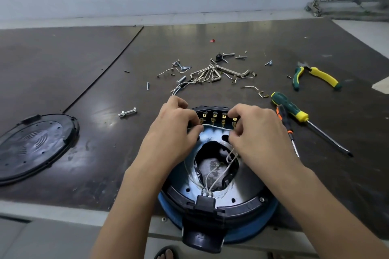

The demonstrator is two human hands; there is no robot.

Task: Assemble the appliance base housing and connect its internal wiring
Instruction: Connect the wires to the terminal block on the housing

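Observation:
The round appliance base housing lies upside down at the table's near edge, black and metal inside, with a blue rim. A row of brass spade terminals lines its far inner wall. A short white wire runs just below them. My left hand pinches the wire's left end near the leftmost terminal. My right hand pinches its right end by the rightmost terminal. More white wires loop through the central opening to a black connector block.
The black bottom cover lies at the left. Loose screws, hex keys and short wires are scattered behind the housing. A bolt with nut sits to the left, two screwdrivers and green-yellow pliers to the right.

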